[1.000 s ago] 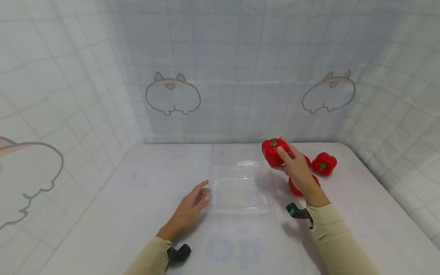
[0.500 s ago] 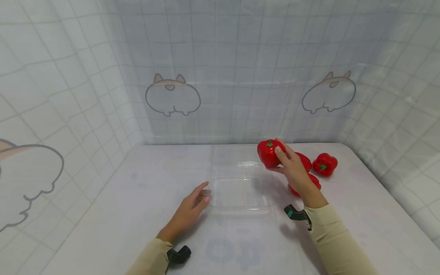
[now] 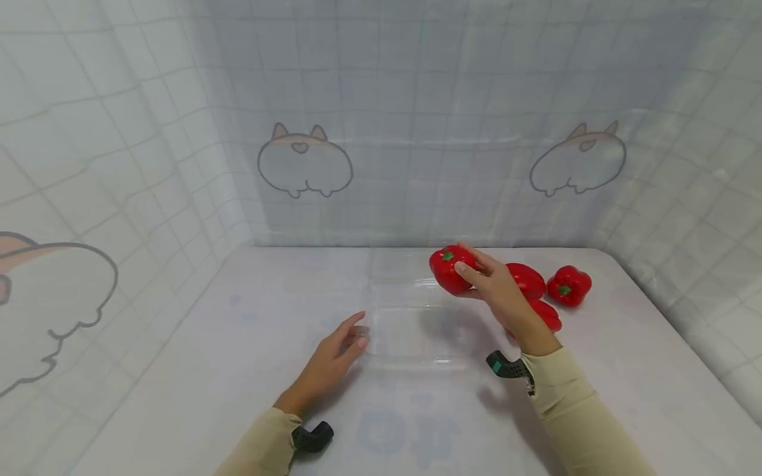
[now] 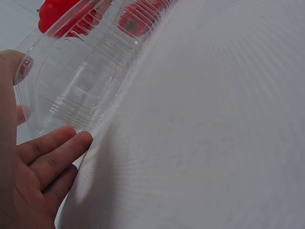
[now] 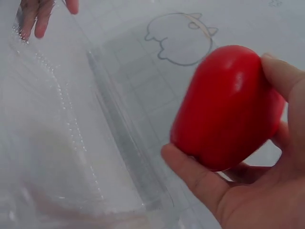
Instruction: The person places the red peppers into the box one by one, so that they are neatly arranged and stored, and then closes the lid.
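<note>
A clear plastic clamshell container (image 3: 395, 359) lies open in mid-table, its lid part folded back towards the wall. At its left edge is my left hand (image 3: 333, 360), with loosely extended fingers against the rim; part of that hand shows through the plastic in the left wrist view. My right hand (image 3: 494, 284) grips a red bell pepper (image 3: 448, 270), stem up, thumb on one side and fingers on the other. The held bell pepper (image 5: 224, 109) hangs above the container's back right part, apart from it.
To the right of the container, more red bell peppers lie on the table: one rear pepper (image 3: 526, 280), one nearer pepper (image 3: 546, 315) partly hidden by my right wrist, and one farther right pepper (image 3: 569, 286). A sheet-covered wall (image 3: 417, 132) stands behind.
My right hand has carried the red bell pepper left, from beside the container to over its right part. The left hand stays at the container's left edge.
</note>
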The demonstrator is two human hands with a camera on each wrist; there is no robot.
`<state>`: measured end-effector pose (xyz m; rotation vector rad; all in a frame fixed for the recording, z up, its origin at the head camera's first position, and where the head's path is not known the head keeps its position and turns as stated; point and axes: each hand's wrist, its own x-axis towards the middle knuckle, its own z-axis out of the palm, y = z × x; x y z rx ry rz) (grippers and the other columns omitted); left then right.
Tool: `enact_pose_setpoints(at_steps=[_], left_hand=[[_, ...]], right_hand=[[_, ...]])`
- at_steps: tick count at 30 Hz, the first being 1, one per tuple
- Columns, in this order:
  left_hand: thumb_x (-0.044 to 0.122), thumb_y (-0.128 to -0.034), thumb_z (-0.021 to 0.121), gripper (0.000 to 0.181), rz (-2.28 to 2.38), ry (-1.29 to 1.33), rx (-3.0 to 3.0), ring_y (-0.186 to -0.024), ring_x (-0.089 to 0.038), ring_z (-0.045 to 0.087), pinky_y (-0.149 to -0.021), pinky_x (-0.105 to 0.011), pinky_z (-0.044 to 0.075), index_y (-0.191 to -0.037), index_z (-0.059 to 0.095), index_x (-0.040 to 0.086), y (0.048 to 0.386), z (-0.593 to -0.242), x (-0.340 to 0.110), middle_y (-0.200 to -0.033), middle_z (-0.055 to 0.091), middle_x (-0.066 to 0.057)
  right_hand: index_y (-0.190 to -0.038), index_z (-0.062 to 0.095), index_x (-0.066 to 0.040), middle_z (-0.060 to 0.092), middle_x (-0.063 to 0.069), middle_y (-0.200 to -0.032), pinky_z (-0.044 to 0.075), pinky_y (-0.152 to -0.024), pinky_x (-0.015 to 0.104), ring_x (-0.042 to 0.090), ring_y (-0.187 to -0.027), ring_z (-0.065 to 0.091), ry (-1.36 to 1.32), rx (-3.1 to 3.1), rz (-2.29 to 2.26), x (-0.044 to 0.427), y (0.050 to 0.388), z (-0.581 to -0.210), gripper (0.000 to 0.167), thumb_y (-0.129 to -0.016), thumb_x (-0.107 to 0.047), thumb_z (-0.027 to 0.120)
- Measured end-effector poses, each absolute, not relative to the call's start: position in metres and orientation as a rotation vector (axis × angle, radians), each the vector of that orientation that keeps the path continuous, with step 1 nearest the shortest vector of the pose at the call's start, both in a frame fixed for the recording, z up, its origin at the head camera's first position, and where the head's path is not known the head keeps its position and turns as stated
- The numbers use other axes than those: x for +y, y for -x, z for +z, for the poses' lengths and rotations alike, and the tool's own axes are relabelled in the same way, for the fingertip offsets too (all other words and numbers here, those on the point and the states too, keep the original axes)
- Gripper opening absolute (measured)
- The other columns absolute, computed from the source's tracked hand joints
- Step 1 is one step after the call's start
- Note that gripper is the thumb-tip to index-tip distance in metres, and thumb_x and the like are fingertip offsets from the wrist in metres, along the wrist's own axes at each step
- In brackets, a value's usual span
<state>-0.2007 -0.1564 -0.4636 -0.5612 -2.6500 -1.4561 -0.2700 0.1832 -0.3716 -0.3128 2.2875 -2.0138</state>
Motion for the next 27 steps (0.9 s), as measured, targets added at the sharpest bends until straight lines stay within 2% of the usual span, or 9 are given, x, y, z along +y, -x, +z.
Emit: enact_pose_setpoints(at_steps=[6, 10, 14, 20, 27], left_hand=[[0.033, -0.1029, 0.058, 0.058, -1.437, 0.560, -2.646, -0.119, -0.020, 0.061, -0.101, -0.047, 0.048, -0.154, 0.039, 0.015, 0.201, -0.462, -0.157, -0.131, 0.064, -0.003], [0.033, -0.1033, 0.057, 0.058, -1.456, 0.557, -2.651, -0.120, -0.022, 0.060, -0.102, -0.048, 0.048, -0.155, 0.039, 0.014, 0.200, -0.461, -0.156, -0.132, 0.063, -0.004], [0.034, -0.1034, 0.057, 0.058, -1.461, 0.555, -2.650, -0.121, -0.023, 0.060, -0.102, -0.048, 0.047, -0.155, 0.038, 0.013, 0.200, -0.462, -0.154, -0.131, 0.063, -0.005], [0.030, -0.1032, 0.058, 0.057, -1.460, 0.564, -2.632, -0.121, -0.024, 0.061, -0.102, -0.049, 0.047, -0.154, 0.039, 0.012, 0.201, -0.462, -0.154, -0.131, 0.064, -0.006], [0.031, -0.1033, 0.058, 0.058, -1.433, 0.539, -2.660, -0.122, -0.023, 0.060, -0.104, -0.050, 0.046, -0.155, 0.038, 0.015, 0.200, -0.462, -0.152, -0.133, 0.063, -0.004]], right_hand=[[-0.155, 0.038, -0.028, 0.044, 0.012, -0.146, 0.054, -0.093, 0.050, 0.036, -0.131, 0.044, 0.350, 2.290, -1.864, 0.174, 0.275, -0.363, 0.079, -0.088, -0.039, 0.078], [-0.153, 0.041, -0.025, 0.046, 0.014, -0.143, 0.057, -0.089, 0.046, 0.037, -0.128, 0.046, 0.352, 2.331, -1.735, 0.169, 0.276, -0.359, 0.078, -0.086, -0.033, 0.080], [-0.152, 0.042, -0.025, 0.047, 0.014, -0.141, 0.059, -0.084, 0.042, 0.037, -0.128, 0.046, 0.304, 2.359, -1.640, 0.164, 0.279, -0.358, 0.079, -0.084, -0.033, 0.082], [-0.148, 0.044, -0.023, 0.047, 0.015, -0.140, 0.060, -0.081, 0.043, 0.038, -0.127, 0.046, 0.250, 2.333, -1.586, 0.155, 0.280, -0.362, 0.078, -0.081, -0.032, 0.084], [-0.146, 0.045, -0.019, 0.048, 0.016, -0.138, 0.059, -0.081, 0.044, 0.038, -0.126, 0.047, 0.307, 2.310, -1.534, 0.147, 0.279, -0.366, 0.076, -0.081, -0.028, 0.084]])
